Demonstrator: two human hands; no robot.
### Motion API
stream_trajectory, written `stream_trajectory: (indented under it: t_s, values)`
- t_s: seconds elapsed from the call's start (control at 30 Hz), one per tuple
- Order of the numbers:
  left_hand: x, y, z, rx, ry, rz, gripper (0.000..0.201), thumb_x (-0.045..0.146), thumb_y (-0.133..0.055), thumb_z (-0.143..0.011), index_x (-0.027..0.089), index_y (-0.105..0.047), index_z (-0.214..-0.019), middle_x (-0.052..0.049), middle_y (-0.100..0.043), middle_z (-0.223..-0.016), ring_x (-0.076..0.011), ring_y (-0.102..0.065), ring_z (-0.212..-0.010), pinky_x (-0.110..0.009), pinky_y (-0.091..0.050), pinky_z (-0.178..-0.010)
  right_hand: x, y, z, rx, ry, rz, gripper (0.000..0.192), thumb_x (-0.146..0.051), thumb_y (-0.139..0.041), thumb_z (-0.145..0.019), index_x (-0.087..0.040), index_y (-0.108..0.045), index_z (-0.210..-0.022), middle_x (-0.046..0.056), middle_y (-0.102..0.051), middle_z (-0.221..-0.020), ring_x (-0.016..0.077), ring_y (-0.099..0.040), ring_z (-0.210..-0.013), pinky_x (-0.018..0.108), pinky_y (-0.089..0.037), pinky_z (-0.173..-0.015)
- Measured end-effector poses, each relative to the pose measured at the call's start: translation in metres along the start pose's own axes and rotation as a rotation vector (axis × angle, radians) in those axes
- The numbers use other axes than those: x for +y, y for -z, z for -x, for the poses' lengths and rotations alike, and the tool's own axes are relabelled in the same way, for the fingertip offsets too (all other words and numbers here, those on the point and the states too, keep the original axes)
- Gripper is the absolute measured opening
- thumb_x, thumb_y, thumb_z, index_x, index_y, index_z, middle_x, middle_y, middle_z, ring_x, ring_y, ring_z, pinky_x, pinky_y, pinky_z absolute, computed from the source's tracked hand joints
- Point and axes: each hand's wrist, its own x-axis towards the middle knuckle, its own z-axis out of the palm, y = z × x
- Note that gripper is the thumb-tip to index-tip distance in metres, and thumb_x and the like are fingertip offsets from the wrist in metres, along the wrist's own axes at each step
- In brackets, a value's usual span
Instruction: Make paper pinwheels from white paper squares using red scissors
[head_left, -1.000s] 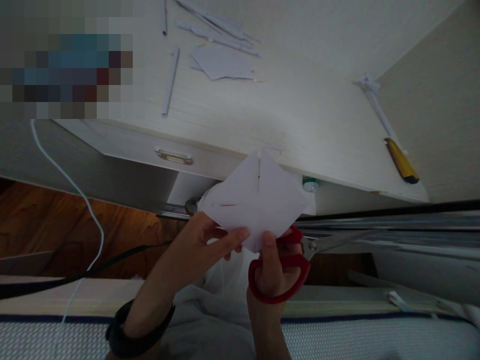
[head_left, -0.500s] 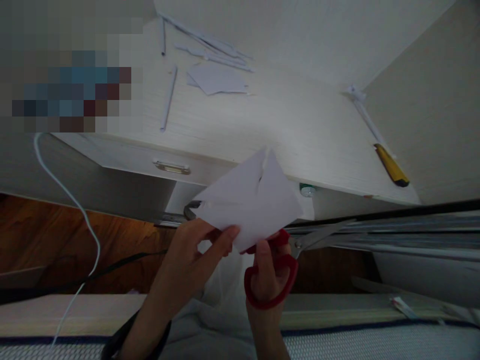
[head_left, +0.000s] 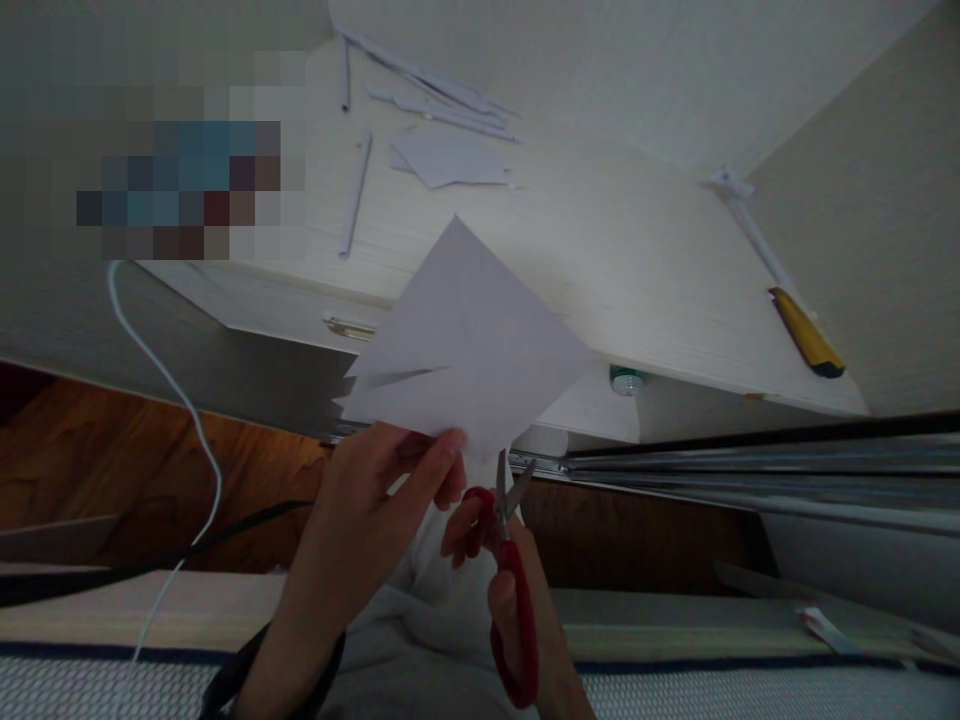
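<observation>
My left hand (head_left: 397, 480) is closed on the lower edge of a white sheet of paper (head_left: 472, 330), thumb on top. The paper has a diamond-like outline with slits cut into its left corner. My right hand (head_left: 510, 590) has its fingers through the red handles of a pair of scissors (head_left: 506, 530). The scissors' blades are parted and point up toward the paper's lower corner; whether they touch it I cannot tell.
On the white desk (head_left: 600, 260) lie rolled paper tubes (head_left: 355, 195), paper pieces (head_left: 457, 155) and a yellow-handled cutter (head_left: 806, 335). A drawer below stands pulled out, with a green-lidded jar (head_left: 626, 380) inside. A white cable (head_left: 176, 390) hangs at the left.
The paper has been turned, so its slit corner now faces left instead of away from me. The scissors have swung from pointing right to pointing up, with their blades apart.
</observation>
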Motion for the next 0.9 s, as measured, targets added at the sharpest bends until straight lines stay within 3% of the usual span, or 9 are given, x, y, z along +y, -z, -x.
stream_trajectory:
  t_s: [0.2,0.37,0.6,0.77,0.9]
  values:
    - [-0.004,-0.004,0.005,0.043,-0.036,-0.15,0.026,0.033,-0.059,-0.086,0.021,-0.06,-0.063,0.003,-0.065,-0.057,-0.0125,-0.062,-0.054,-0.024,-0.048,-0.056,-0.008,-0.001,-0.006,-0.006,-0.047,-0.003,0.065,-0.082,-0.041,-0.081,-0.019,-0.057,-0.084,-0.001,-0.049,-0.067,0.0128,-0.041,-0.059,0.025,-0.033,-0.053]
    - [-0.005,-0.004,0.004,-0.033,-0.025,-0.243,0.028,0.037,-0.056,-0.083,0.02,-0.06,-0.06,-0.002,-0.066,-0.058,-0.0179,-0.063,-0.058,-0.029,-0.047,-0.055,-0.007,0.001,-0.004,-0.006,-0.042,-0.014,0.063,-0.079,-0.039,-0.084,-0.02,-0.058,-0.09,-0.001,-0.05,-0.069,0.0129,-0.041,-0.059,0.025,-0.032,-0.05]
    - [-0.002,-0.004,0.003,-0.106,-0.021,-0.312,0.04,0.039,-0.048,-0.085,0.022,-0.049,-0.049,0.002,-0.05,-0.044,-0.0138,-0.047,-0.042,-0.028,-0.032,-0.045,-0.012,0.005,-0.006,-0.017,-0.059,-0.019,0.062,-0.079,-0.039,-0.084,-0.019,-0.055,-0.086,0.0,-0.051,-0.07,0.0131,-0.041,-0.058,0.026,-0.032,-0.051]
    - [-0.003,-0.007,0.007,-0.043,0.0,-0.272,0.042,0.04,-0.045,-0.087,0.024,-0.042,-0.048,0.004,-0.042,-0.044,-0.0134,-0.043,-0.043,-0.028,-0.032,-0.047,-0.013,0.006,0.0,-0.101,-0.085,-0.063,0.064,-0.079,-0.038,-0.084,-0.019,-0.058,-0.09,0.0,-0.049,-0.071,0.0137,-0.041,-0.061,0.027,-0.033,-0.055]
    - [-0.002,-0.004,0.007,-0.077,0.016,-0.265,0.042,0.039,-0.046,-0.085,0.024,-0.041,-0.046,0.004,-0.041,-0.042,-0.0132,-0.041,-0.042,-0.029,-0.031,-0.047,-0.015,0.004,0.005,-0.148,-0.106,-0.097,0.063,-0.077,-0.037,-0.087,-0.019,-0.059,-0.099,0.0,-0.049,-0.074,0.0134,-0.038,-0.062,0.027,-0.03,-0.053]
